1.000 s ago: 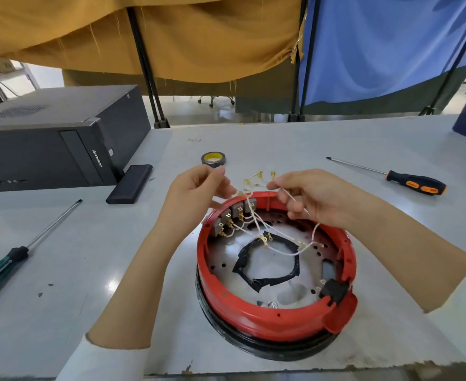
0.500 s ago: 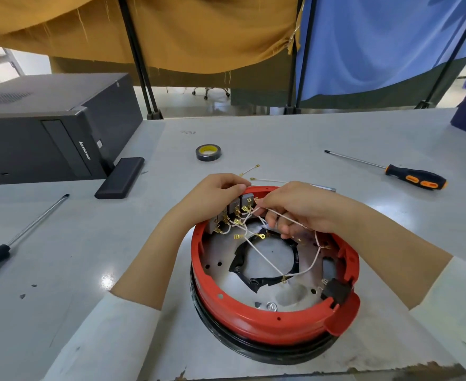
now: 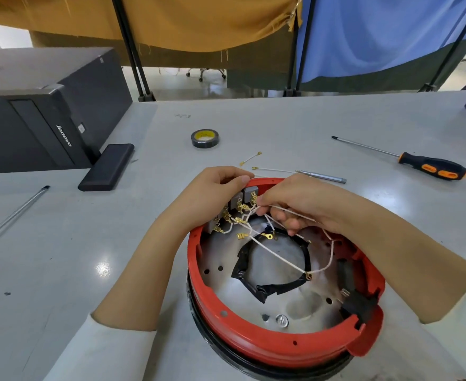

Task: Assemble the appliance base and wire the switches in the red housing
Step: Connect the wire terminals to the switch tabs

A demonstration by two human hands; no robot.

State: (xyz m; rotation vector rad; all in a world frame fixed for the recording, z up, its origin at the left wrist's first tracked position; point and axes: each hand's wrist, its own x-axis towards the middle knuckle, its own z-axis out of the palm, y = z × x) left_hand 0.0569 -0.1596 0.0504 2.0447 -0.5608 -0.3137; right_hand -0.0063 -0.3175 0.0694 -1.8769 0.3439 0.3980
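Observation:
The round red housing (image 3: 281,350) sits on a black base ring near the table's front edge, open side up, with a metal plate and a black gasket (image 3: 253,287) inside. Grey switches (image 3: 249,194) with brass terminals line its far-left inner wall. White wires (image 3: 275,255) with brass connectors run from the switches across the plate. My left hand (image 3: 212,193) curls over the far rim and holds the housing by the switches. My right hand (image 3: 295,202) pinches a white wire and brings its end to the switch terminals. A black socket (image 3: 359,305) sits at the near right.
Two loose wires (image 3: 251,158) and a small metal screwdriver bit (image 3: 322,176) lie just beyond the housing. A roll of black tape (image 3: 204,138), an orange-handled screwdriver (image 3: 432,166), a long screwdriver shaft (image 3: 12,215), a black case (image 3: 106,166) and a computer tower (image 3: 42,111) surround the work area.
Both hands have come down from above the rim to the switches. The wires held up before now lie in the housing, and two loose wires lie on the table behind it.

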